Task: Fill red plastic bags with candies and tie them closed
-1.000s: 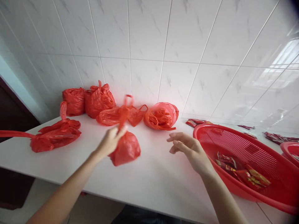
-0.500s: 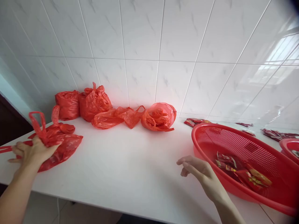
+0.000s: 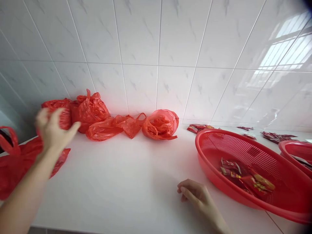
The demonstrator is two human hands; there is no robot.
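Observation:
My left hand [image 3: 55, 128] is raised at the left with its fingers spread, blurred by motion and holding nothing I can see. Below it a loose red plastic bag [image 3: 21, 156] with a handle loop lies partly behind my forearm. Just behind the fingers stands a filled red bag [image 3: 64, 115], with a knotted red bag [image 3: 90, 109] beside it. My right hand [image 3: 195, 195] is low over the table, left of a big red plastic basket [image 3: 226, 185]. Its fingers are curled in toward the thumb, with nothing seen in them. Several snack packets [image 3: 253, 182] lie inside the basket.
Along the tiled wall lie a flat crumpled red bag [image 3: 109, 126] and a rounded red bag bundle [image 3: 161, 125]. Red packets [image 3: 197, 128] lie behind the basket, more packets [image 3: 278, 137] farther right. A second red basket [image 3: 296, 148] stands at the right edge of the white table [image 3: 122, 182].
My left hand has let go of the loose red bag and moved up and right. My right hand has dropped slightly, its fingers more curled. The view has turned a little right.

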